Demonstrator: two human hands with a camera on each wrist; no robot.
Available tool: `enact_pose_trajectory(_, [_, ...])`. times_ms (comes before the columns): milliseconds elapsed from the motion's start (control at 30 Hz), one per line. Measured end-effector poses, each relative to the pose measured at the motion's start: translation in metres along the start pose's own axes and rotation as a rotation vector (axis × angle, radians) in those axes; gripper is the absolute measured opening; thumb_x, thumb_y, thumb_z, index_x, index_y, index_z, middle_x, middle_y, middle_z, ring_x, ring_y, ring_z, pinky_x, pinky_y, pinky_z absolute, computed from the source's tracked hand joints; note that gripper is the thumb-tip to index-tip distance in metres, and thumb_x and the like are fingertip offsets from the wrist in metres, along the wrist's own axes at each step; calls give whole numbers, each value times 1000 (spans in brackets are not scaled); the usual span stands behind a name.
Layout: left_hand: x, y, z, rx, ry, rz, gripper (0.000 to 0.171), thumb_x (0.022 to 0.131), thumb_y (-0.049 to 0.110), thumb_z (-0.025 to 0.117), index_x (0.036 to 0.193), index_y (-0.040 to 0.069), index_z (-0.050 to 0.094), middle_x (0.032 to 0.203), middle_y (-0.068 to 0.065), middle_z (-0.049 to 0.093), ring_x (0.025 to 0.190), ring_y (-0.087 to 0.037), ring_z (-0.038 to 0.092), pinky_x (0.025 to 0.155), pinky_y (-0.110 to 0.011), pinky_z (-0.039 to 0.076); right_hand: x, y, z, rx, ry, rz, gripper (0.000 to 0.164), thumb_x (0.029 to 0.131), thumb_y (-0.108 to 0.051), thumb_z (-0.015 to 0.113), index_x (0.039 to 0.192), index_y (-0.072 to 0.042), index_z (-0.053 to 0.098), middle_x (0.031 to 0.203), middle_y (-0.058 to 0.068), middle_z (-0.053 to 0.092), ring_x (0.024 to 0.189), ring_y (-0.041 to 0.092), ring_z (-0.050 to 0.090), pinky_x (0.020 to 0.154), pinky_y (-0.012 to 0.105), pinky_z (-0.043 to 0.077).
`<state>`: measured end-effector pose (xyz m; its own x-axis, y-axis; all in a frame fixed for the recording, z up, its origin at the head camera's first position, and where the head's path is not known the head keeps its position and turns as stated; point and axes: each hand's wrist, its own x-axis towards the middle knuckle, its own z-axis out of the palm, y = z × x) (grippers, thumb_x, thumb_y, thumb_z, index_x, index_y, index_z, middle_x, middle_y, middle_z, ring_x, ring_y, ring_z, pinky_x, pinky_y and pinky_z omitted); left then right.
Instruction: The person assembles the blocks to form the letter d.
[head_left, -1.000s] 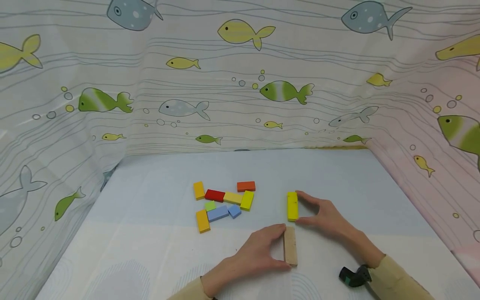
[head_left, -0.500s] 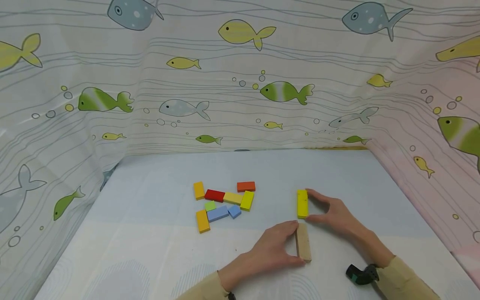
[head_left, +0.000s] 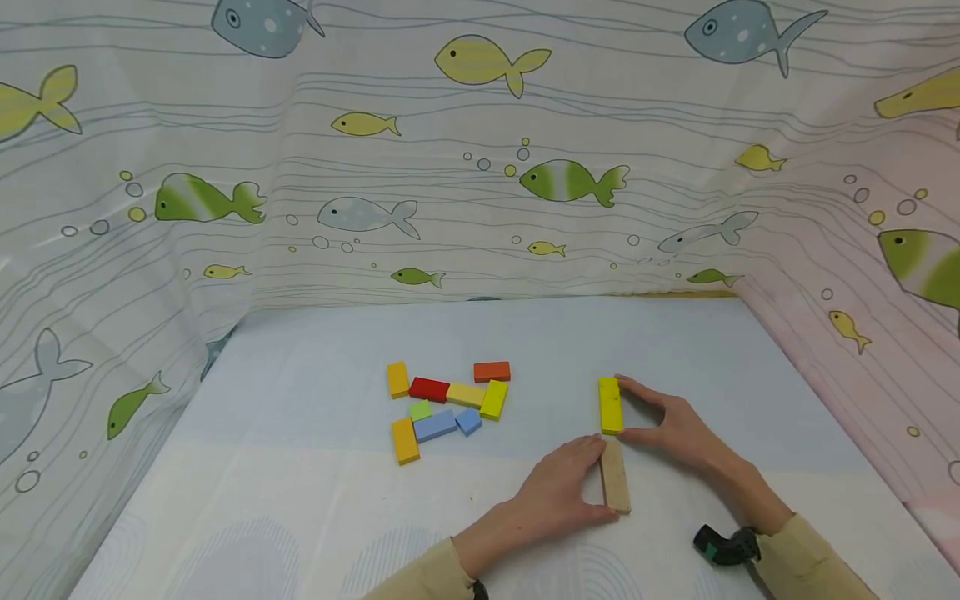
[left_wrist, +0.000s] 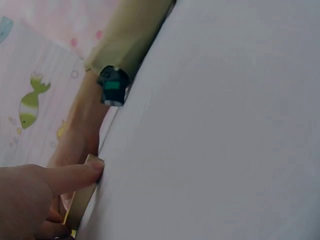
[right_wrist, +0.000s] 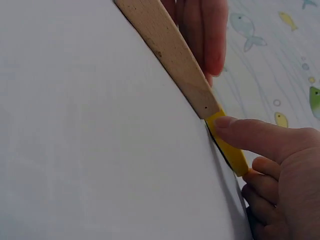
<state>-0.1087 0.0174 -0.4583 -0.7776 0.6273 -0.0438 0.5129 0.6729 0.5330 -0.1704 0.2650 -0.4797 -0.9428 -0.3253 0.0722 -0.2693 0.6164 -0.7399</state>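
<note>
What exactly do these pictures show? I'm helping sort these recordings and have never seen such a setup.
There is no robot, just a person's two bare hands. The wide picture comes from a camera on the person's head, looking forward and down; the other two come from cameras on each wrist.

The left hand pinches a plain wooden block by its ends. The right hand does likewise with a yellow block, nearly end to end with it; whether they touch is hard to tell.

Left of them on the pale table lie nine more coloured blocks, including a dark red block and a light green block. Behind hangs a fish-print cloth.
</note>
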Motion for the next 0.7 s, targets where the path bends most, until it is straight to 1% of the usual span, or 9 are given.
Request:
enact_pose_trajectory(267, [-2, -3, -4, 4, -17, 22, 91, 83, 50, 78, 154, 13, 36, 157, 2, 41, 143, -12, 40, 114, -31, 40, 0, -3, 0, -31, -18, -7, 85, 81, -43, 81, 152, -17, 43, 158, 5, 42, 146, 38, 33, 115, 63, 27])
enact_pose_trajectory(367, [-3, -4, -5, -1, -23, 23, 90, 84, 48, 77, 155, 12, 35, 158, 2, 40, 143, -12, 40, 114, -32, 40, 0, -4, 0, -44, -17, -18, 83, 82, -43, 80, 152, -17, 44, 158, 4, 41, 146, 38, 34, 115, 62, 28])
enact_pose_trajectory(467, [-3, -4, -6, -7, -27, 24, 88, 85, 46, 77, 155, 11, 35, 158, 1, 40, 144, -13, 40, 115, -33, 40, -1, -4, 0, -64, -12, -37, 79, 84, -42, 78, 151, -16, 45, 158, 4, 41, 146, 36, 34, 115, 58, 30])
enact_pose_trajectory(533, [-2, -4, -6, -11, -26, 25, 88, 85, 46, 77, 154, 11, 36, 158, 1, 40, 144, -13, 40, 114, -34, 40, -2, -3, 0, -69, -4, -56, 75, 86, -39, 78, 150, -16, 47, 158, 4, 41, 146, 36, 34, 120, 41, 30])
enact_pose_trajectory(567, [-2, -4, -5, -10, -25, 25, 87, 86, 46, 77, 154, 11, 36, 158, 1, 40, 144, -13, 40, 115, -34, 40, -2, -2, 0, -68, -2, -66, 73, 87, -38, 77, 150, -15, 47, 158, 5, 41, 146, 36, 35, 120, 31, 29])
enact_pose_trajectory(633, [-2, -4, -5, -5, -22, 27, 87, 86, 46, 76, 154, 11, 36, 158, 1, 40, 144, -13, 40, 114, -34, 40, -2, -1, 1, -59, 4, -82, 69, 88, -35, 76, 148, -15, 49, 157, 6, 42, 146, 36, 35, 115, 13, 23])
enact_pose_trajectory(667, [-2, -4, -4, -5, -20, 27, 87, 86, 46, 76, 154, 11, 36, 158, 1, 40, 144, -13, 40, 114, -34, 40, -2, -1, 1, -53, 5, -87, 68, 89, -34, 76, 148, -15, 49, 157, 5, 42, 146, 35, 35, 111, 6, 20])
enact_pose_trajectory(700, [-2, -4, -4, -6, -19, 26, 87, 86, 46, 76, 154, 11, 36, 158, 1, 40, 144, -13, 39, 114, -34, 40, -2, 0, 1, -49, 5, -89, 67, 89, -34, 75, 148, -15, 49, 157, 5, 42, 146, 34, 34, 107, 2, 16])
